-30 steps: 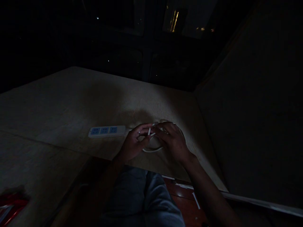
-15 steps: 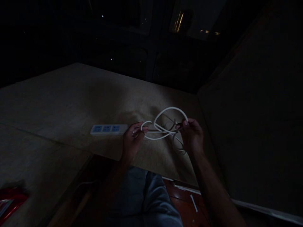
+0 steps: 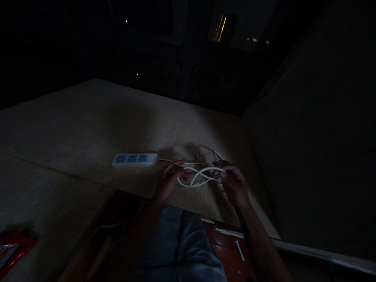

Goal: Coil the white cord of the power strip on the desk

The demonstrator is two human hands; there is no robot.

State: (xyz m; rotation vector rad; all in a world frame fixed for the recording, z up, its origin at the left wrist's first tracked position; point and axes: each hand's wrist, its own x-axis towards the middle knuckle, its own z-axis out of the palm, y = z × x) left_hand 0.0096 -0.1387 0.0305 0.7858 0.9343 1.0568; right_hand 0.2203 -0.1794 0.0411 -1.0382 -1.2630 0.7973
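Note:
A white power strip with blue sockets lies on a pale table in a dim room. Its white cable runs right into a flat bundle of loops held between my hands just above the table. My left hand is closed on the left end of the loops. At the right end, my right hand pinches the loops with its fingertips. More cable and what looks like the plug lie on the table just behind the bundle.
A dark wall panel rises along the table's right side. A red packet lies at the lower left. My legs in grey trousers sit below the table edge, over a reddish floor with white scraps. Dark windows fill the back.
My hands drew apart and raised a tall loop of cable, then came lower and nearer me. The loops are now flattened between both hands. The power strip has not moved.

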